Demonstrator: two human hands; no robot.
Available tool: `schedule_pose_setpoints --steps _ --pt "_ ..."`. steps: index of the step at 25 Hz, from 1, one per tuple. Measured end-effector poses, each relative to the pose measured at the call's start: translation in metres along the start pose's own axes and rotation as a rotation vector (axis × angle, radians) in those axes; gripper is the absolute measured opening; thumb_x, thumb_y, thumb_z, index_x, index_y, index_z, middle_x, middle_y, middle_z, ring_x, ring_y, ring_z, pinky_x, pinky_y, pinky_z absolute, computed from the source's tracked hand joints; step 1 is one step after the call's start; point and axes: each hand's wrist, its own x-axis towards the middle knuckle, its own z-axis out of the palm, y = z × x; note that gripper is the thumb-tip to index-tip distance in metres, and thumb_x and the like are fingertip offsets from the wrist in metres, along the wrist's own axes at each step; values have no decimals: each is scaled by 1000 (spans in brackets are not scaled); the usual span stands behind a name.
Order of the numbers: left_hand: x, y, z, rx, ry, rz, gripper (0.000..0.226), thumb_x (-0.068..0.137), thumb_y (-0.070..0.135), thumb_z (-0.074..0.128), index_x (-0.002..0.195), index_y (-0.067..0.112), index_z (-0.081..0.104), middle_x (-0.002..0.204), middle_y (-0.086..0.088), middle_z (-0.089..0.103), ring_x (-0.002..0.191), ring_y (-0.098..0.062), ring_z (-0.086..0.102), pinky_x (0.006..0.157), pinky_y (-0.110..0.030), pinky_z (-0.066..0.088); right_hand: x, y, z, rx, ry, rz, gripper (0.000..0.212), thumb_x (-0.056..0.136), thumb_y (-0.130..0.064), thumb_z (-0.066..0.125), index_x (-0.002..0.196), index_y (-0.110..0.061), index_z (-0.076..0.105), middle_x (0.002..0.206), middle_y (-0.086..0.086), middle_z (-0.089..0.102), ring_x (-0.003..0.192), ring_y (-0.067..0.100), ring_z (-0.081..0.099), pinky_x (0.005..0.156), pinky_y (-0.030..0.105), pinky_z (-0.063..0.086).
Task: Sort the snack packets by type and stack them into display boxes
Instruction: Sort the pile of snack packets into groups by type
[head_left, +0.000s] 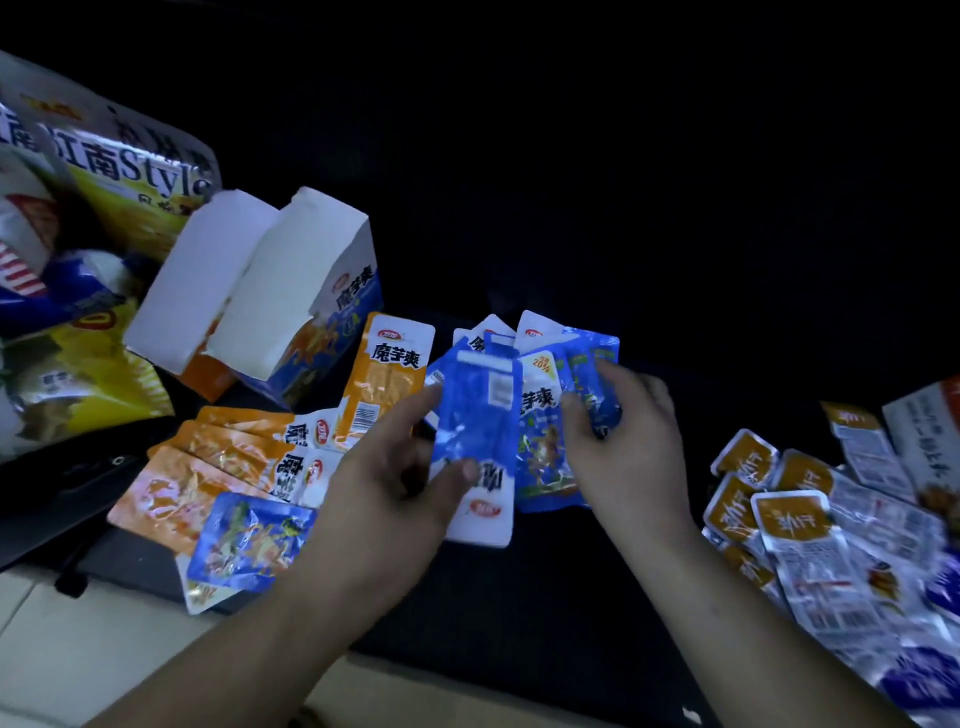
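The left forearm (249, 649) and right forearm (737, 623) are bare along all their visible length. The left hand (384, 499) and right hand (628, 447) are bare too, with short, plain nails showing on the left thumb (470, 470) and a right fingertip (570, 401). Blur and dim light hide finer detail.

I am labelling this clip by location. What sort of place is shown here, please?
Probably a shop's stock-sorting spot, though little shows: loose blue foil snack packets, open white-lined cardboard display boxes, and large yellow-and-silver snack bags on a dark surface.
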Motion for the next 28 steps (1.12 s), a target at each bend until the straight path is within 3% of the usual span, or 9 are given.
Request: schedule_pose_setpoints --steps 3,5,7,10,15,18,22,25,28 --pt "30 -5 22 95 -63 2 65 90 32 78 149 34 49 107 4 71 102 -12 70 85 -33 59 -8 5 -14 102 -39 -8 43 101 -25 58 143 -30 54 127 -19 50 114 -8 53 86 14 51" --pt "31 -11 24 195 -70 35 56 92 24 76 144 28 55 119 13 70 106 -1 68 89 -22 56 -16 12 -17 47 -120 5 45 97 -37 62 142 -35 53 133 -21 47 124 0 50 96 34 55" --pt "18 -20 19 150 -94 67 43 94 7 70 131 27 64 111 21 74 103 7 68 87 -11 53 -29 21 -11 -40 -216 43 63 86 -58 67 145 -41 51 152 -19 36 142 4 37 108 38 48" --pt "6 -37 11 163 -147 131 47 95 1 66 131 31 64 117 23 73 114 7 65 99 -20 54 -43 24 1 -291 -278 -9 87 74 -76 66 152 -49 36 167 -15 14 151 15 20 113 39 40" --pt "27 -42 17 211 -192 142 54 100 11 59 146 38 51 142 17 58 135 2 50 112 -31 48 -34 18 17 -340 -191 -47 73 84 -68 63 151 -50 39 165 -8 23 139 26 30 110 42 40" --pt "16 -45 7 178 -106 234 47 98 13 60 138 37 59 130 17 64 125 0 59 104 -31 53 -35 21 19 -384 -118 -66 67 87 -65 64 149 -45 46 165 -2 26 142 30 30 112 49 38" --pt "-27 -63 -33 431 34 367 38 92 14 70 126 30 68 127 21 63 115 1 61 93 -17 49 -55 9 26 -356 -78 -343 59 93 -55 56 147 -30 53 163 8 31 150 36 25 116 59 34" --pt "-47 -89 -73 762 87 349 43 85 26 69 128 28 68 148 0 55 139 -27 49 107 -44 48 -85 -20 48 -285 -290 -532 54 100 -52 49 149 -30 50 166 -2 29 156 24 17 120 51 32" --pt "-47 -109 -113 1044 167 128 64 83 56 58 144 35 55 162 -16 38 150 -47 30 109 -67 38 -103 -33 78 -420 -456 -576 61 100 -63 35 155 -36 40 169 -10 20 158 17 6 125 47 20"
